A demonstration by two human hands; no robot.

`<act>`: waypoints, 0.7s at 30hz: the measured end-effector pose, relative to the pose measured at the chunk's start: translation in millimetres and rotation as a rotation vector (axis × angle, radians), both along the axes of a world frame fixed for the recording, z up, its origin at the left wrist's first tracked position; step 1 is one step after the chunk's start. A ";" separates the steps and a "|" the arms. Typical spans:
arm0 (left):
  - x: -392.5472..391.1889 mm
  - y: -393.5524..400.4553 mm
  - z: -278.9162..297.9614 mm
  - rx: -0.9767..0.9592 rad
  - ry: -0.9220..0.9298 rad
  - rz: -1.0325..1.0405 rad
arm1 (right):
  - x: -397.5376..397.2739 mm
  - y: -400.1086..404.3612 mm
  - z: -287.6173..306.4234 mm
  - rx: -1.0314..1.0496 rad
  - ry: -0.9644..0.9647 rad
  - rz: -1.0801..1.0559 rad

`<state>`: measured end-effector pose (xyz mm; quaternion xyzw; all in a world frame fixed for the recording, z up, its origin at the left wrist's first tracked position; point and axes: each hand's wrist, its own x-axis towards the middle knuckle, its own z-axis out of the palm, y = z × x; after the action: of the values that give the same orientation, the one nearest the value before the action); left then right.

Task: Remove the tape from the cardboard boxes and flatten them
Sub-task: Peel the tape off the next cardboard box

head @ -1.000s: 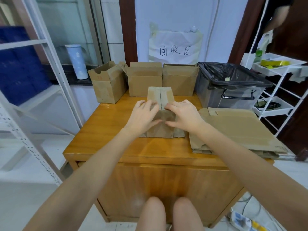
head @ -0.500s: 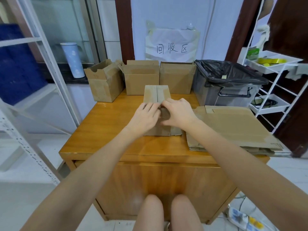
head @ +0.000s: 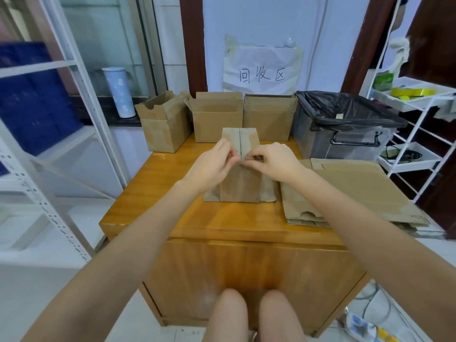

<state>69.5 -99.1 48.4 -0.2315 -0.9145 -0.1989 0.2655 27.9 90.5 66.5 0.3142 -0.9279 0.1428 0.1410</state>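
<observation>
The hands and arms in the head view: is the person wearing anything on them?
No. The left hand and the right hand are bare, without gloves, and both forearms are uncovered as far as the picture shows. No sleeve, watch or bracelet can be seen.

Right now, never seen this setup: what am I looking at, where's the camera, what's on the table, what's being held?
There is no machine here. A person wears one wide-angle camera on the head, looking forward and down, so you see their own arms and knees. That is the only view.

On the wooden table a small cardboard box stands in front of the person. The left hand and right hand meet at the seam on its top, fingers curled as if pinching something there; whether that is tape or a flap edge is too small to tell.

Behind it stand three open boxes in a row, beside a plastic bin with a black bag. At the right lies a stack of flattened cardboard. A paper sign hangs on the wall.
</observation>
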 end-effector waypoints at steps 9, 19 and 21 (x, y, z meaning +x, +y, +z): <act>-3.9 -10.4 -1.5 -0.038 -0.153 -0.023 | 0.7 -1.3 6.4 -0.015 -0.056 -0.013; -11.6 0.9 -3.9 -0.100 0.100 0.067 | 2.4 0.4 11.3 0.057 -0.040 -0.009; -10.2 -1.0 -0.4 -0.186 0.125 0.058 | 2.5 -1.4 12.0 0.086 -0.023 -0.009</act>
<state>59.3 -100.0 48.0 -0.2404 -0.9171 -0.0905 0.3048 30.4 89.1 78.5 0.3143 -0.9361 0.1059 0.1173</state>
